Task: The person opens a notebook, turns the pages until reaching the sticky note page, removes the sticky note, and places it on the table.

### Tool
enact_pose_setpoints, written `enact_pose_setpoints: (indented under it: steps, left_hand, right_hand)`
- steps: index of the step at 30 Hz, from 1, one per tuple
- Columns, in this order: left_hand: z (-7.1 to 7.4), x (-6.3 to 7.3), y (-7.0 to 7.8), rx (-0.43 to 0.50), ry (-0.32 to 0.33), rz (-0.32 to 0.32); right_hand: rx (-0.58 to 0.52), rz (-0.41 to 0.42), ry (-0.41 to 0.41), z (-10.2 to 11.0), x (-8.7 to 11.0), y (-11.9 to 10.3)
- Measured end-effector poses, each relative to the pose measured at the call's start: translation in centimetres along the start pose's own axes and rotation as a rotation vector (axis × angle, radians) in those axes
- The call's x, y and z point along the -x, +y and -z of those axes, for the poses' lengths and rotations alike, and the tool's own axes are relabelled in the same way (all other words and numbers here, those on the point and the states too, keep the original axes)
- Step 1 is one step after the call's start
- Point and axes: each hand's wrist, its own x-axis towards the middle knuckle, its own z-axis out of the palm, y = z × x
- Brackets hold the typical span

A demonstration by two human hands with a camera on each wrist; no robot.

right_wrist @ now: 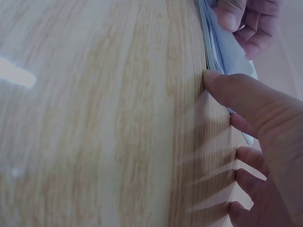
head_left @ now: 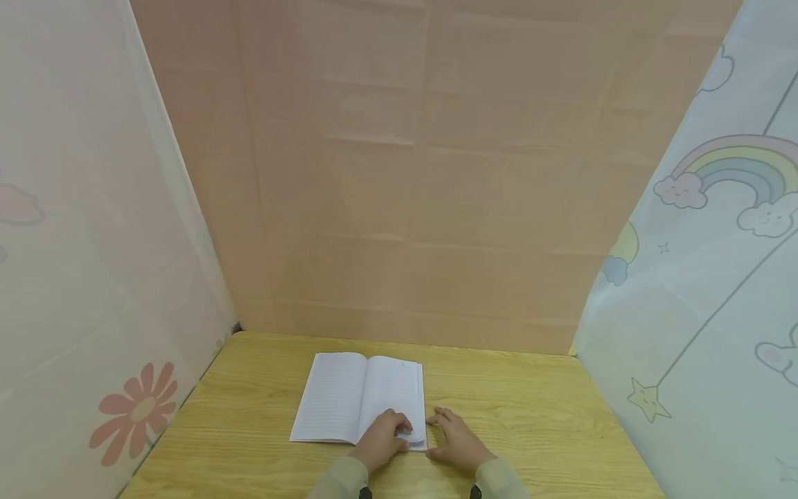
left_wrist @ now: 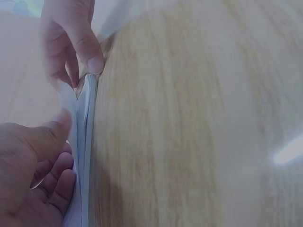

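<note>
A ruled notebook (head_left: 333,395) lies spread open on the table, its right-hand sheets slightly lifted at the near corner. My left hand (head_left: 379,441) is over the lower part of the right page, fingers bent and a gap showing between thumb and forefinger. In the left wrist view its thumb (left_wrist: 54,135) overlaps the raised sheet (left_wrist: 68,97). At the notebook's lower right corner, my right hand (head_left: 459,443) has its fingers spread along the side edge. The right thumb (right_wrist: 227,85) touches that corner in the right wrist view.
The wood-grain table (head_left: 530,402) meets a plain tan backdrop (head_left: 411,208) at the back. Pale printed sheets close both sides, with a flower (head_left: 142,409) on the left and a rainbow (head_left: 742,163) on the right.
</note>
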Motion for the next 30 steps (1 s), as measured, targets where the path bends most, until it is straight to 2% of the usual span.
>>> enact_pose_setpoints:
  steps: [5,15,22,30]
  left_hand:
    - [0.29,0.11,0.36,-0.020,0.034,-0.008]
    - [0.57,0.24,0.69,-0.023,0.044,0.046]
    - [0.59,0.40,0.49,-0.042,0.059,0.037]
    - [0.43,0.12,-0.06,-0.005,0.078,0.022]
  right_hand:
    - [0.008,0.000,0.003,-0.02,-0.06,-0.06]
    - [-0.005,-0.019,0.002,0.16,-0.05,-0.21]
    - [0.001,-0.016,-0.002,0.04,0.00,-0.20]
    - [0.025,0.003,0.010,-0.09,-0.23,0.12]
